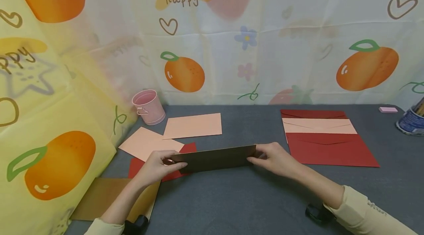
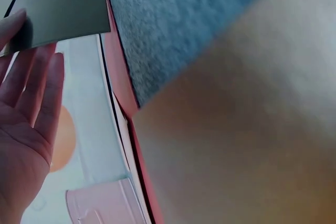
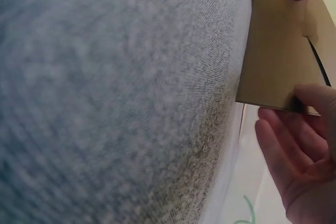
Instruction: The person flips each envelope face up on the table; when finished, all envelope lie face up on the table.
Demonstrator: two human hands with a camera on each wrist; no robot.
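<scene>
Both hands hold one gold-brown envelope [image 1: 218,158], raised above the table and looking dark in the head view. My left hand [image 1: 159,167] pinches its left end, thumb on the near face. At the opposite end, the thumb and fingers of my right hand [image 1: 278,158] pinch it too. A curved flap edge shows on the envelope [image 3: 278,51] in the right wrist view. Behind and below the left hand lie a red envelope [image 1: 189,148], partly covered, and a peach envelope [image 1: 149,143]. Another gold envelope [image 1: 102,194] lies under the left forearm.
A second peach envelope [image 1: 195,125] lies farther back, near a pink bucket [image 1: 152,108]. On the right, red envelopes [image 1: 331,150] overlap with a peach one [image 1: 318,126] between them. A pink block [image 1: 388,110] and a blue pen holder [image 1: 410,121] stand at the far right.
</scene>
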